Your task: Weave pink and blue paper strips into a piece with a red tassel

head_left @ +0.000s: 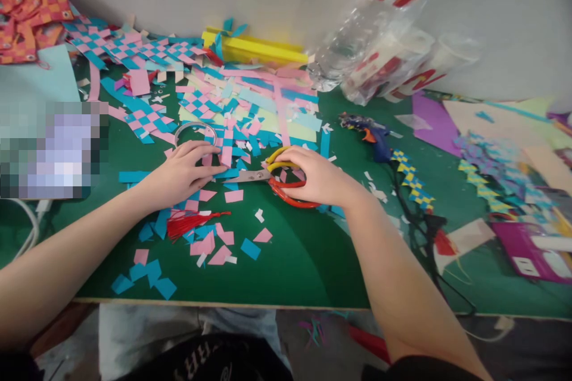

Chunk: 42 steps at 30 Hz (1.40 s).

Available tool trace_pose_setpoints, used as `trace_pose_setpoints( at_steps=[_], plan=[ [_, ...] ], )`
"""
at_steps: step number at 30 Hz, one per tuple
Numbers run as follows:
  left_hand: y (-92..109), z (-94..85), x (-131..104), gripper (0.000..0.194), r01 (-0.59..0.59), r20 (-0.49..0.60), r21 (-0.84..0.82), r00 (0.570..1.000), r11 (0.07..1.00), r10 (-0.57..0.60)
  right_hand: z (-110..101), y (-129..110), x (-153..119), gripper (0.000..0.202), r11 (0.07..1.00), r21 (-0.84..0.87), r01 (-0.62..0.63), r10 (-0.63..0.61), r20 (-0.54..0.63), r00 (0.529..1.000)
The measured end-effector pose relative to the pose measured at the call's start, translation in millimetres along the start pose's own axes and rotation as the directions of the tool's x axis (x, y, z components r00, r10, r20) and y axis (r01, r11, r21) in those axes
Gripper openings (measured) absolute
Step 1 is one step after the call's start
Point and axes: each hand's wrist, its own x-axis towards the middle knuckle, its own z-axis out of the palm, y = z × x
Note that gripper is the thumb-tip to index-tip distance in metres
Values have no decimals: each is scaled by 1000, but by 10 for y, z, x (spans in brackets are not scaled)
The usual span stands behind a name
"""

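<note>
Two hands are working over the green table (295, 277). Right hand (320, 178) is gripping scissors (260, 175), fingers curled around the handles, blades pointing at the left hand (190, 169). Left is lying palm-down, fingertips touching a blue strip (232, 173) right beside the blades; can't tell if they're pinching it, or if the blades are biting. For a clean cut, strip should be lying flat and taut, blades square across it, left fingertips sitting clear of the edge. Scraps (251, 249) and red tassel (192, 224) are lying close by; worth avoiding snagging either.
</note>
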Motion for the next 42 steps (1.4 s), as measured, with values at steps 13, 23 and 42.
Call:
trace_pose_setpoints(
  at_steps=[13, 23, 42],
  plan=[
    [7, 4, 6, 35, 5, 9, 53, 1000, 999, -5, -47, -14, -17, 33, 999, 48, 4, -5, 12, 1000],
    [75, -48, 6, 27, -69, -77, 221, 993, 973, 88, -57, 6, -25, 33, 1000, 14, -23, 23, -14, 1000],
    [45, 8, 26, 35, -28, 64, 9, 998, 1000, 27, -8, -33, 1, 36, 998, 47, 29, -29, -2, 1000]
  ],
)
